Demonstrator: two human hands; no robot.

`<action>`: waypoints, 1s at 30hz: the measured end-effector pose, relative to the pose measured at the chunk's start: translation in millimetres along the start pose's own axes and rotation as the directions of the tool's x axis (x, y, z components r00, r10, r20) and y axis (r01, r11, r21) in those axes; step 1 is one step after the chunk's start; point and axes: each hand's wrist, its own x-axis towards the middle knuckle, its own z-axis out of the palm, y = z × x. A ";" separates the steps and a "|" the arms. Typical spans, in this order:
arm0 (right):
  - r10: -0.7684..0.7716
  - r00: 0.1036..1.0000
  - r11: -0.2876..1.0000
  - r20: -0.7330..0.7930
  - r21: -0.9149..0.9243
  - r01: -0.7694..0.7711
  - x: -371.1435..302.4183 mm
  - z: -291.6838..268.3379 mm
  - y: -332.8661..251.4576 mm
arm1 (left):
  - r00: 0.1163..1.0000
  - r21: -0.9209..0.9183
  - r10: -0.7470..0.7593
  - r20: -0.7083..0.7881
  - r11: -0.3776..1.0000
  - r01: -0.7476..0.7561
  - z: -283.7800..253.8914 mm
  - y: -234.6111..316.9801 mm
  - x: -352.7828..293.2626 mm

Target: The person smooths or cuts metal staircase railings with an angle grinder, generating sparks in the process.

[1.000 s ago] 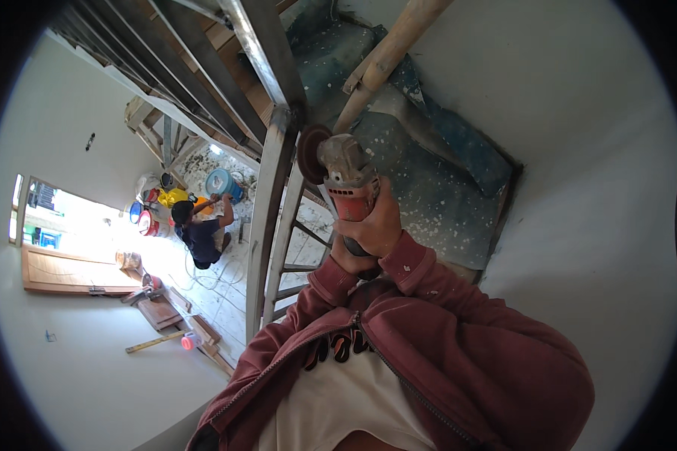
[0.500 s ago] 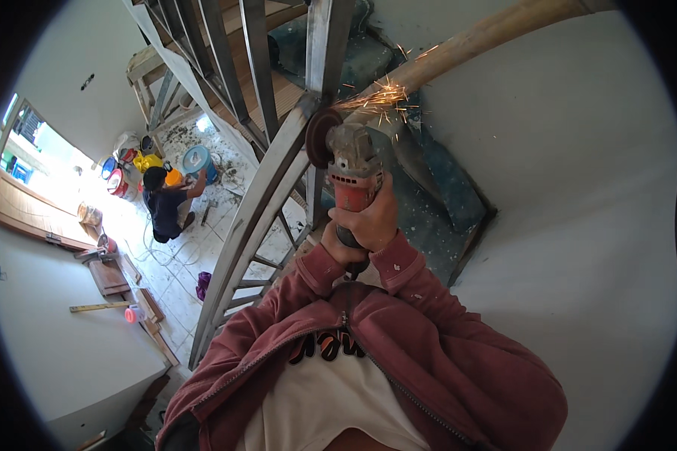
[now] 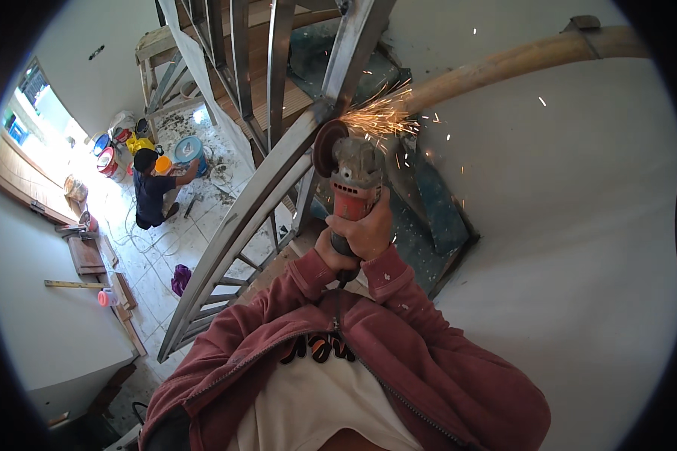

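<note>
An angle grinder with a red body and grey metal head is held between both my hands. My right hand wraps round the red body just below the head. Lower down, my left hand is closed on the dark rear grip. The brown grinding disc meets the steel railing near a joint with an upright post. Orange sparks spray to the right from that contact. The exact touching edge of the disc is hard to make out.
Beyond the sparks a wooden handrail runs along the white wall. On the tiled floor below the railing, a person crouches by a blue bucket. A purple cloth and wood planks lie on that floor. Dark sheeting covers steps beside me.
The spark spray has grown wider and brighter. My view has shifted, so the railing and grinder appear slightly lower. Both hands keep their hold on the angle grinder.
</note>
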 end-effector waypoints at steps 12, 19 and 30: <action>-0.072 0.994 0.994 -0.080 0.074 0.078 0.5 14.0 15.0 | 0.994 0.069 0.110 0.007 0.992 -0.110 -12.9 -0.6 7.3; 0.021 0.996 0.994 -0.084 0.113 -0.012 -1.6 18.9 14.7 | 0.999 0.120 0.009 0.035 0.993 -0.013 -22.8 11.4 4.3; 0.044 0.986 0.985 -0.158 0.170 -0.017 -3.7 28.0 12.3 | 0.998 0.160 -0.011 0.066 0.987 0.000 -35.0 12.3 3.2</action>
